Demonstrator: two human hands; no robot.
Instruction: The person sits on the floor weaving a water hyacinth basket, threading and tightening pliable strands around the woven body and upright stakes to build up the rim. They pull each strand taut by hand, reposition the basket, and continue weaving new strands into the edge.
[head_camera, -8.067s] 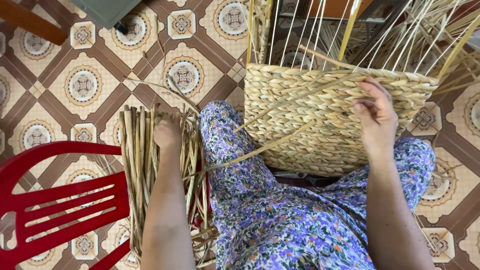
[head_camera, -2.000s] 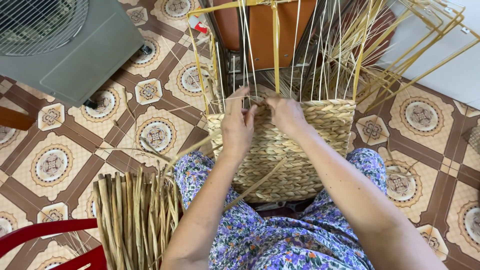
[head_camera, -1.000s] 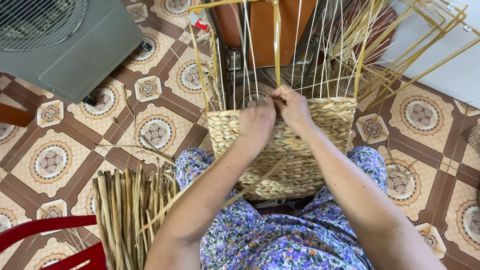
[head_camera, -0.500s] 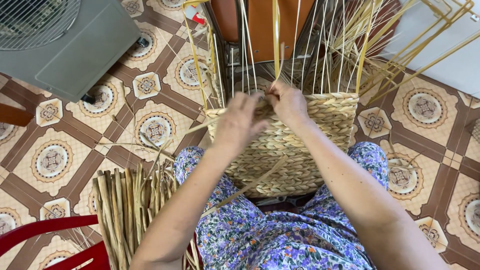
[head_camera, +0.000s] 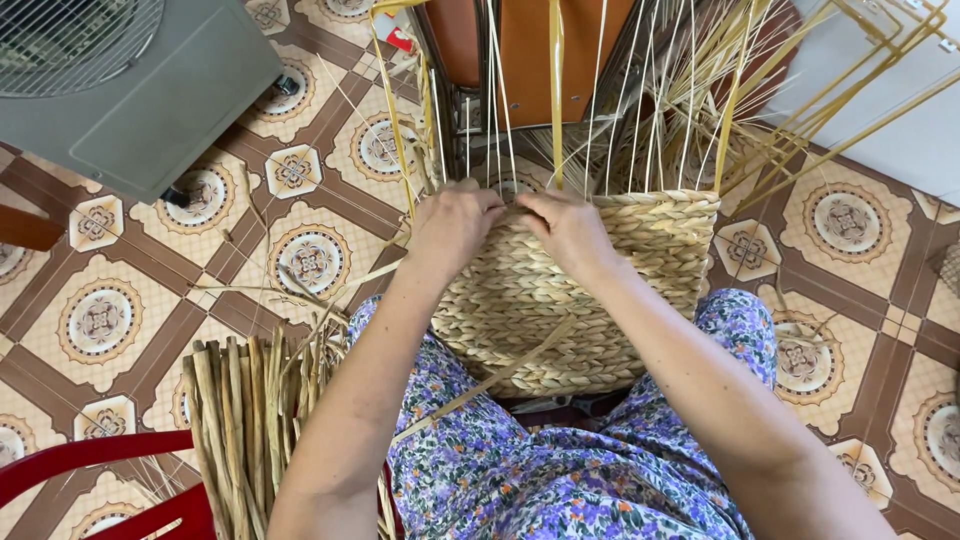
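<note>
A half-woven straw basket (head_camera: 600, 290) rests against my knees, with thin upright stakes (head_camera: 640, 110) rising from its top edge. My left hand (head_camera: 452, 225) and my right hand (head_camera: 568, 228) meet at the basket's upper left rim, fingers pinched on a weaving strand there. A loose flat strand (head_camera: 500, 375) trails from the basket down across my floral-clothed lap (head_camera: 560, 470). A bundle of dried straw stalks (head_camera: 250, 420) lies on the floor by my left leg.
A grey fan housing (head_camera: 120, 80) stands at the upper left on the patterned tile floor (head_camera: 310, 260). A red plastic chair (head_camera: 90, 480) sits at the lower left. An orange-brown chair (head_camera: 530, 40) stands behind the basket, a white cabinet (head_camera: 900, 110) to the right.
Eight seconds ago my left hand rested on the straw bundle; it has since come up to the basket rim. In the last second both hands have shifted slightly left along the rim.
</note>
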